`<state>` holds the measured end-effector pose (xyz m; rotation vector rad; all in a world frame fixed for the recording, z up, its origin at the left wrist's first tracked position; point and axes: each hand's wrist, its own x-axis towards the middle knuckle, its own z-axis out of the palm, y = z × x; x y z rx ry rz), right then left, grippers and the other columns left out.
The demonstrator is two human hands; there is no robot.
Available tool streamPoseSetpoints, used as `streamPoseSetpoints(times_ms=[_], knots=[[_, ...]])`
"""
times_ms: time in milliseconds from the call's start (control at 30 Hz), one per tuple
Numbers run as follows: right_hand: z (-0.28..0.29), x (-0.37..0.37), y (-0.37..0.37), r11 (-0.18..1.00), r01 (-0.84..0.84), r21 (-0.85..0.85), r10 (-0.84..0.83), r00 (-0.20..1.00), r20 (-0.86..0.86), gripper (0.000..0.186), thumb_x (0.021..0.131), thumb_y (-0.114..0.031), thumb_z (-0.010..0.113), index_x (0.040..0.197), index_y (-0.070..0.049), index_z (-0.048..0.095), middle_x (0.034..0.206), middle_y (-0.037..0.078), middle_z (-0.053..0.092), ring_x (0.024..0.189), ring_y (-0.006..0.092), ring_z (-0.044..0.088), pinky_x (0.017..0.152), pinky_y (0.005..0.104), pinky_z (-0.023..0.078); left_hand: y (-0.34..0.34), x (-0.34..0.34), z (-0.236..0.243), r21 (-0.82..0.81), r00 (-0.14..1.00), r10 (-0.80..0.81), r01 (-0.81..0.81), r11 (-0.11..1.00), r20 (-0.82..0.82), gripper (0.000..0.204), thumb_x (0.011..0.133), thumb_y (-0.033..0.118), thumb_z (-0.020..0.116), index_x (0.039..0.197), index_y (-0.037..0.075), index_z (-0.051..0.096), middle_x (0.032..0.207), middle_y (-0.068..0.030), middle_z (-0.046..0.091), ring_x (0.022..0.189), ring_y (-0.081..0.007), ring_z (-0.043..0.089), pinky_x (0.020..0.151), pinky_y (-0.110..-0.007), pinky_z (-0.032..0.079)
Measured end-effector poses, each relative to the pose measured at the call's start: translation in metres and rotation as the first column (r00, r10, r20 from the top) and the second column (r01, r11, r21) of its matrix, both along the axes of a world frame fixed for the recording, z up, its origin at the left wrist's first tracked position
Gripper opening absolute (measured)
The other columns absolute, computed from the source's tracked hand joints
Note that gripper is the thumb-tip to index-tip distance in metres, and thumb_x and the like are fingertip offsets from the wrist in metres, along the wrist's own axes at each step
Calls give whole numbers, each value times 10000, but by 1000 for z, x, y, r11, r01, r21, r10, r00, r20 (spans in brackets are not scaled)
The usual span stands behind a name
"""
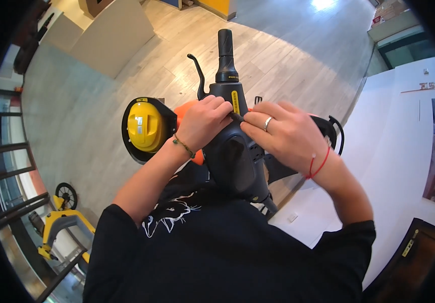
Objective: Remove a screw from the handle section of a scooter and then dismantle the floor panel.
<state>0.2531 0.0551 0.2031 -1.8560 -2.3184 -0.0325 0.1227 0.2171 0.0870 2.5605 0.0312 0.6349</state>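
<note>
The left hand [205, 120] and right hand [281, 132] pinch a slim black piece [237, 117] above the smooth black scooter console [233, 164] beneath them; loosened fingertips could drop it.

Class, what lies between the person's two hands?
Between the left hand and right hand, the head view shows a small dark piece, its kind unclear, and a yellow strip on the black handlebar.

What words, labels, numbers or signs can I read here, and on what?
None is clear enough to quote:
Yellow strip on the black handlebar cover: too small.
Yellow lettering on the black handle: too small.
Small yellow label on the round yellow-and-black object: too small.
Yellow marking on the dark panel, lower right: too small.
</note>
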Motion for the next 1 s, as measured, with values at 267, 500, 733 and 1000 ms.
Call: streamPoseSetpoints(times_ms=[267,500,733,1000], knots=[[2,-20,-9,945,319,-68,-306,793,-527,488,760,-51,691,1222,-7,541,1220,144,556,987,266,615,777,338,515,0,-6,-8,-126,1000,8,-5,992,24,182,761,22,678,929,50,614,783,-77,542,759,-254,572,675,-361,485],[-4,-30,0,917,395,54,-333,832,-445,234,755,33,649,988,6,640,1051,169,621,825,263,649,684,306,541,4,-7,-13,-309,1000,-6,10,951,14,218,754,-4,685,956,37,617,821,-94,554,780,-270,573,697,-361,484],[5,-32,2,956,293,-34,-270,823,-500,272,732,33,644,1003,17,638,1152,173,588,929,327,636,819,341,528,10,-5,-18,-307,996,-25,52,950,89,186,762,42,702,925,47,612,820,-72,542,779,-248,568,671,-358,481],[-4,-29,-4,913,402,-64,-375,771,-515,448,772,53,662,1204,21,546,1237,199,568,1094,334,587,883,385,502,14,-1,-15,-268,996,-41,60,962,77,203,719,-3,714,875,35,590,794,-94,514,764,-271,554,670,-360,470]])
